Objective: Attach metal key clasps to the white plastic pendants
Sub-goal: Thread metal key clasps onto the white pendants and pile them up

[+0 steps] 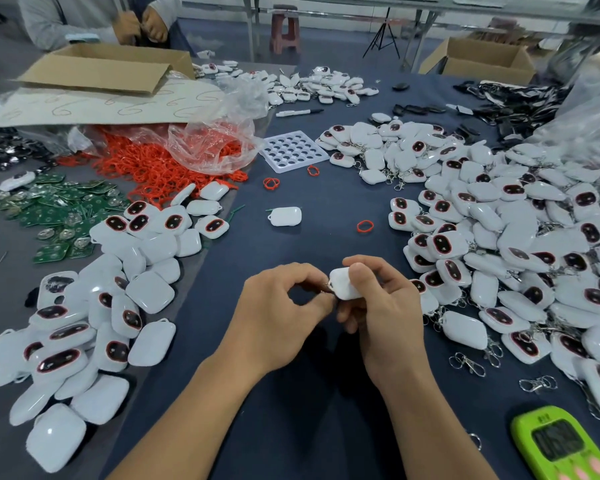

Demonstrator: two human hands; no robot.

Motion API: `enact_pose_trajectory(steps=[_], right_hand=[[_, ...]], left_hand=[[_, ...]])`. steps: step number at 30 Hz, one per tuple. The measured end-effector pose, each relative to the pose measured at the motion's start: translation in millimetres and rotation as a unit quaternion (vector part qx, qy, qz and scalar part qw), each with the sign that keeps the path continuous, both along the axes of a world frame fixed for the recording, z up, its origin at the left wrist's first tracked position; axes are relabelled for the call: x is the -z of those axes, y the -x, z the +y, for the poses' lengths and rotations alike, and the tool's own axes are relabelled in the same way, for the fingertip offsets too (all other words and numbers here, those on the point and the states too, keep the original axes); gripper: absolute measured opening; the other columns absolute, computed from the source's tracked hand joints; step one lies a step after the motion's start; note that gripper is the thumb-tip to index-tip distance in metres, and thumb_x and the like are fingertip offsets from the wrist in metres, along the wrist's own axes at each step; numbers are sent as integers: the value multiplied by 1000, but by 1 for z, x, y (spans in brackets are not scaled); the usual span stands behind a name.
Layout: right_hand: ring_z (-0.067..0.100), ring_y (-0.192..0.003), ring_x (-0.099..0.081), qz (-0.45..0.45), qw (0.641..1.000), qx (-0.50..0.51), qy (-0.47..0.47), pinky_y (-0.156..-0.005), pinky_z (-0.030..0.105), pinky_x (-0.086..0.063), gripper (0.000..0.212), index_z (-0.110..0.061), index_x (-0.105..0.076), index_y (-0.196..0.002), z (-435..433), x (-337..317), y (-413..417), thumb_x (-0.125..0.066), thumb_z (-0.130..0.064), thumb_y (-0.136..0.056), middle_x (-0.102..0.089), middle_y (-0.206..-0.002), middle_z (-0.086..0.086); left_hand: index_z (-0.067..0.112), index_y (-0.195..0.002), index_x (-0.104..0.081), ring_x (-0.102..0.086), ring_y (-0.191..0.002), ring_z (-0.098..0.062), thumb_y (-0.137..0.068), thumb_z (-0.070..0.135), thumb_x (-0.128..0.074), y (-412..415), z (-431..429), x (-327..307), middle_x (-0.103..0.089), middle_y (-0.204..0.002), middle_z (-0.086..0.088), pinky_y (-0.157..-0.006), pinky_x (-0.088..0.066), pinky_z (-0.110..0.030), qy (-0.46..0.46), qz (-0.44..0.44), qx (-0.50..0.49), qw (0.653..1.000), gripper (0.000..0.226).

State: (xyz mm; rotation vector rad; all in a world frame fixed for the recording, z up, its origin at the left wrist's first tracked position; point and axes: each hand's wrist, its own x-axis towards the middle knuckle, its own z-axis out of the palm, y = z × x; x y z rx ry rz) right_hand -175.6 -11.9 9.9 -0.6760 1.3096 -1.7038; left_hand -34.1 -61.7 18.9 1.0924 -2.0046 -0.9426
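Dark blue table [309, 237] pretty much buried. Huge done heap [499, 237] down the right side of the frame, clasps already hanging off. Smaller clasp-less pile [94, 323] at lower left still to go, so probably past halfway, just a guess. Lower centre: right hand [385, 317] curled round one white pendant [342, 287], left hand [278, 317] pinching a small metal clasp [327, 288] right at its loop; can't tell if hooked on yet. Few spare clasps [466, 363] lying lower right, near the heap.
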Motion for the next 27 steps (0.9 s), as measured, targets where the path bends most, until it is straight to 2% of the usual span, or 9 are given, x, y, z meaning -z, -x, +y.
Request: enact_pose_trajectory(steps=[2, 4, 6, 9, 11, 15, 19, 22, 27], right_hand=[[17, -42, -50, -19, 1000, 1, -10, -37, 23, -35, 17, -12, -73, -93, -1, -1, 3, -59, -8, -102, -69, -72, 11], [15, -41, -49, -27, 1000, -2, -7, -37, 22, -33, 19, -13, -74, -92, 0, -1, 3, -59, -10, -102, -69, -71, 11], [15, -40, -48, -35, 999, 0, -1, -38, 21, -33, 19, -14, -75, -90, 1, -1, 3, -61, -11, -101, -69, -71, 12], [16, -41, -48, -34, 999, 10, 5, -39, 21, -33, 11, -19, -77, -86, 3, -1, 2, -70, -14, -94, -69, -72, 12], [17, -43, -49, -17, 1000, 13, 5, -41, 21, -35, 5, -19, -78, -84, 3, -2, 0, -73, -20, -82, -69, -73, 8], [15, -47, -53, 33, 999, 16, -7, -43, 20, -40, 10, -20, -78, -82, 4, -1, -3, -71, -19, -74, -69, -73, 4], [17, -46, -52, 49, 999, -8, -2, -42, 23, -38, 10, -18, -77, -84, 4, -1, -4, -69, -19, -77, -67, -69, 6], [18, -47, -52, 37, 999, -17, -17, -43, 25, -38, 10, -16, -76, -87, 4, 0, -2, -69, -20, -81, -67, -69, 9], [17, -49, -54, 72, 995, -51, -42, -43, 24, -40, 13, -21, -78, -90, 0, 1, -3, -68, -21, -82, -73, -77, 6]], left_hand=[[35, -83, -76, -67, -82, -3, -85, 31, -72, 2, -1, -2, -74, -83, 16, -76, -48, -19, -82, 38, 35, 995, 6], [30, -83, -78, -67, -80, -17, -84, 33, -69, 5, 0, -4, -74, -79, 5, -78, -52, -33, -149, 81, 43, 985, 10], [30, -81, -78, -65, -82, -25, -83, 35, -67, 6, 0, -4, -73, -76, 1, -77, -52, -35, -153, 85, 29, 984, 12], [35, -78, -76, -63, -71, -9, -85, 33, -70, 5, 3, 0, -71, -72, 13, -66, -48, -20, -62, 16, -2, 998, 9], [34, -79, -76, -62, -77, -6, -87, 32, -70, 5, 6, 2, -70, -74, 19, -67, -44, -16, 34, -54, -37, 997, 10], [22, -62, -68, -48, -62, -14, -80, 26, -66, 6, 7, 9, -58, -59, 10, -72, -39, -25, 209, -150, -63, 964, 18], [22, -62, -38, -33, -59, -17, -77, 23, -60, 13, 5, 10, -36, -62, 11, -73, -29, -28, 303, -152, -76, 938, 27], [24, -65, -37, -35, -60, -16, -82, 28, -63, 13, 5, 13, -39, -61, 12, -74, -30, -29, 279, -172, -93, 940, 31], [29, -71, -60, -47, -65, -11, -89, 34, -58, 8, -4, 16, -54, -62, 14, -75, -32, -31, 135, -175, -133, 966, 19]])
